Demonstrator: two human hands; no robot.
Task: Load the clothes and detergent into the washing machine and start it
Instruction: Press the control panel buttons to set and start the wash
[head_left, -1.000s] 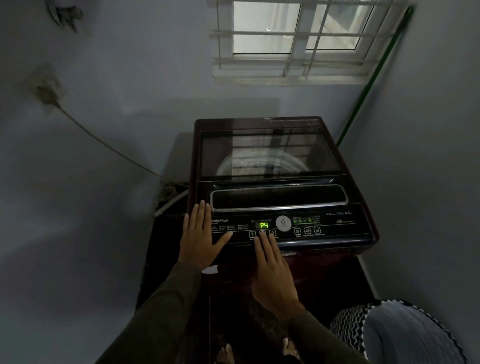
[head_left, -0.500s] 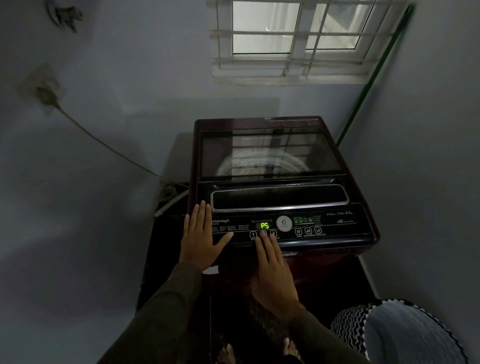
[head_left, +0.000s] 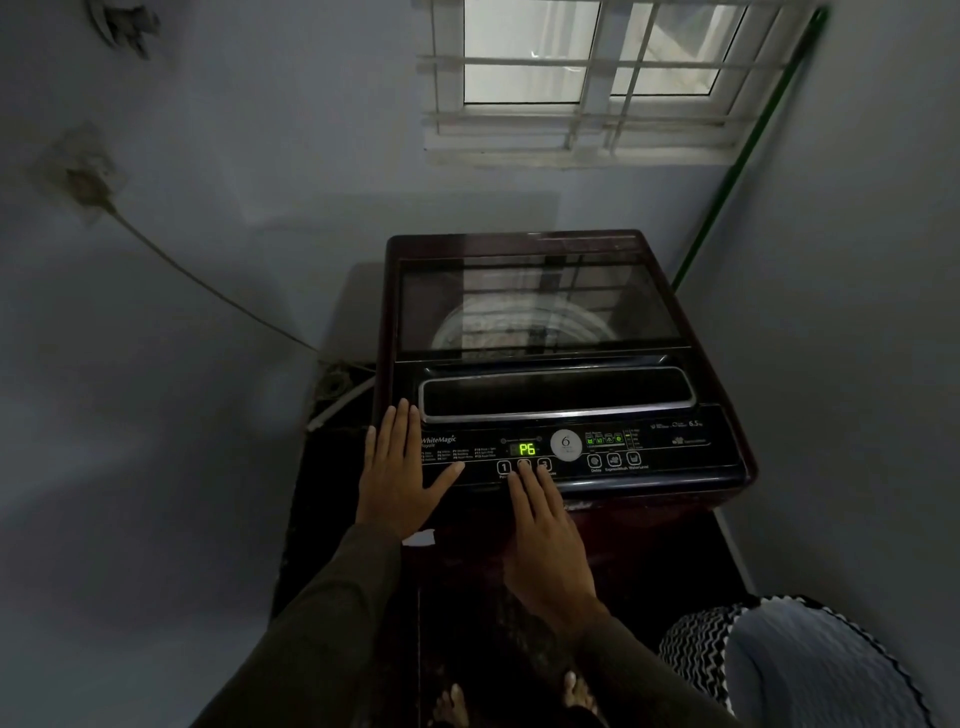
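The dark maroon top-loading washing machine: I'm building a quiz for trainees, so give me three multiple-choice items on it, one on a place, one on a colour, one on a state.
1. Where does the left hand rest?
A. On the glass lid
B. On the left end of the black control panel
C. On the window sill

2. What colour are the lit characters on the small digital display?
A. Red
B. Blue
C. Green

3. How is the tinted glass lid of the dark maroon top-loading washing machine?
A. Shut flat
B. Raised upright
C. Taken off

Answers:
1 B: the palm lies flat beside the printed program list.
2 C: "P6" glows green above the round buttons that the right hand reaches with its fingertips.
3 A: the lid lies level, the drum showing through it.
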